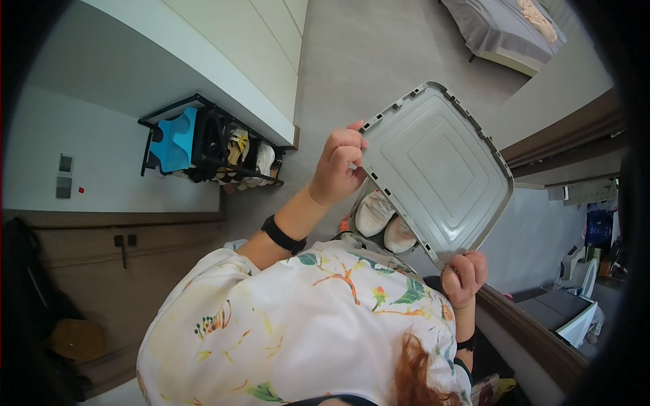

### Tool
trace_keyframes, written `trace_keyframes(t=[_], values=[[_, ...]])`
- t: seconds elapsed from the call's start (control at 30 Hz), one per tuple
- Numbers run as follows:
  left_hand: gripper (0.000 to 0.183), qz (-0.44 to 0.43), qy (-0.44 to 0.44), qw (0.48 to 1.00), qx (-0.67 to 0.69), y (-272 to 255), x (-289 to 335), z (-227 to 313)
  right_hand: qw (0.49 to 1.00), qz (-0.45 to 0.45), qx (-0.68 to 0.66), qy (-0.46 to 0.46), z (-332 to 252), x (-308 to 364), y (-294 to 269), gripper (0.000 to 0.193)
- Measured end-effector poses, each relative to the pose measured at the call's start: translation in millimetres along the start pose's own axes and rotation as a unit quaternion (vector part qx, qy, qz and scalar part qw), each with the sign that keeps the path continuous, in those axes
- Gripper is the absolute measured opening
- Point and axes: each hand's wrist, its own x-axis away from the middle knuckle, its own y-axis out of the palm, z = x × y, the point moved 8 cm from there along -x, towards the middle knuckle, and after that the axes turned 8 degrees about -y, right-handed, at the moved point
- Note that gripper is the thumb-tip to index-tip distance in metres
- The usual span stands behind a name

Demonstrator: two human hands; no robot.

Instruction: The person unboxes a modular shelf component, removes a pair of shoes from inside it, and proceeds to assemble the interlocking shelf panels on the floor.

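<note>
A grey rectangular plastic lid (pixel 440 169), with notches along its rim and nested ridges on its face, is held up tilted in front of me. My left hand (pixel 337 166) is closed on its left edge, near the upper left corner. My right hand (pixel 464 276) grips the lower corner, fingers curled over the rim. Below the lid shows a pair of whitish shoes (pixel 374 214), partly covered by it. They seem to lie in a container whose edge is mostly hidden by the lid and my shirt.
To the left, a black shoe rack (pixel 213 145) holds several shoes and a light-blue plastic stool (pixel 175 141) against the wall. A brown door (pixel 169 271) stands at the lower left. A bed (pixel 497 30) is at the far right, beyond the grey floor (pixel 365 61).
</note>
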Motion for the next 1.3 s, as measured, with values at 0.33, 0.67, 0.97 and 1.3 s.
trace_keyframes(t=[0.33, 0.67, 0.97, 1.3], values=[[0.041, 0.009, -0.012, 1.000, -0.007, 0, 6, 0, 1.000, -0.007, -0.003, 0.002, -1, -4, -3, 0.027], [0.038, -0.001, -0.024, 1.000, -0.017, 6, 9, 0, 1.000, -0.011, 0.001, 0.008, -4, -3, -6, 0.027], [0.037, -0.010, -0.027, 0.999, -0.016, 7, 12, 1, 0.999, -0.003, -0.009, 0.036, -1, 4, -9, 0.023], [0.031, -0.045, -0.057, 0.997, -0.023, 4, -2, 0, 0.989, 0.058, 0.014, 0.136, 33, -13, -31, 0.024]])
